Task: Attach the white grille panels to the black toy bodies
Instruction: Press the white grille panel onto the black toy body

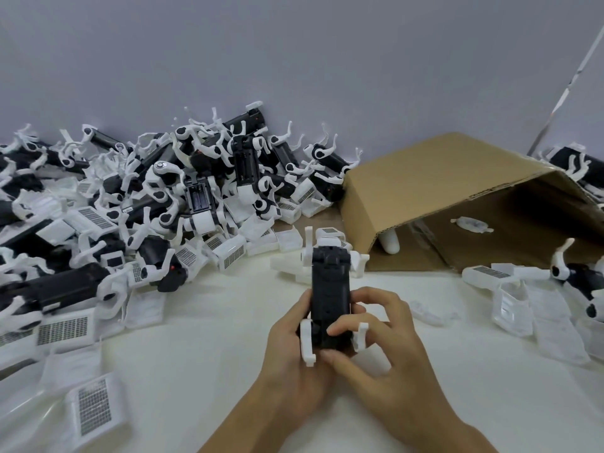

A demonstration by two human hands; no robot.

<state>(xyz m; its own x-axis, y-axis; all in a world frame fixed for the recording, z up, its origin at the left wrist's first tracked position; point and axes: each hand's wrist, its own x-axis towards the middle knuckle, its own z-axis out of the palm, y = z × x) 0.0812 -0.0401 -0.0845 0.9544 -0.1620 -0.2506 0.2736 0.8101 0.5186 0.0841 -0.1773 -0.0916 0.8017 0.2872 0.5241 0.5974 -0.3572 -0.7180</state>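
A black toy body [330,289] with white legs stands lengthwise between my hands, low in the middle of the view. My left hand [291,348] grips its left side and near end. My right hand [376,335] closes on its right side, thumb pressed on top. A white grille panel [330,233] sits at the toy's far end; whether it is clipped on I cannot tell. Loose white grille panels [63,330] lie on the white table to the left.
A big heap of black toy bodies with white legs [202,178] fills the left and back. A tipped cardboard box [457,197] lies open at the right. More toys and panels [510,282] lie right of the box mouth. Another grille panel [94,407] lies near left.
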